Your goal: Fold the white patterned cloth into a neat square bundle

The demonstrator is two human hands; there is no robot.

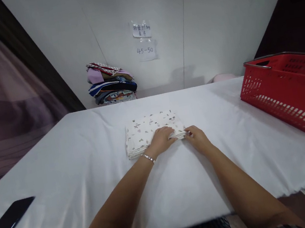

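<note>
A folded white cloth (143, 130) with small printed motifs lies on the white-covered table, its stacked layers showing along the front edge. My left hand (161, 139) rests on the front of it, fingers stretched flat over the top and thumb by the front edge. A silver bracelet (148, 157) circles my left wrist. At the cloth's right front corner, my right hand (198, 139) pinches the layers between thumb and fingers.
A red plastic basket (291, 96) with a metal handle stands at the right. Behind the table's far edge is a stack of folded fabrics (112, 83) against the wall. A dark flat device (9, 221) lies at the left. Paper signs (146, 49) hang on the wall.
</note>
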